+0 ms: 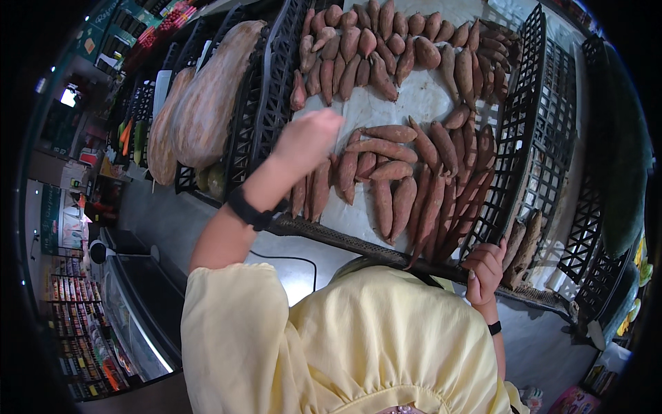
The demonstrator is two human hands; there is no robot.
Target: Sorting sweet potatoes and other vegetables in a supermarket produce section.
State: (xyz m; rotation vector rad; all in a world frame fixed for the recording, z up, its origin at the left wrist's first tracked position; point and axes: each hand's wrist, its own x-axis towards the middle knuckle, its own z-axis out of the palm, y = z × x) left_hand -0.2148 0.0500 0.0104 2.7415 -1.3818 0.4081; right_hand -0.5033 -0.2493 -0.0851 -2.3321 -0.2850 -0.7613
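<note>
Blurred, my left hand (313, 133) hangs over the left part of the produce bin, its fingers curled. Whether it holds anything is hard to make out. Beneath and around it lie reddish-brown sweet potatoes: upright rows (349, 44) along the back, and a looser pile (390, 150) at the front with some laid crosswise on others. Pale lining sheet (385, 111) shows between the two groups. At the front right corner, my right hand (485, 271) grips the bin's black rim, where the lattice divider (509, 139) meets the front edge.
Large tan squashes (212, 98) fill the black crate on the left. Two long brown roots (522, 253) lie in the compartment right of the divider. Farther right is a big dark green gourd (623, 155). A display freezer (137, 315) and stocked shelves (77, 321) stand at left.
</note>
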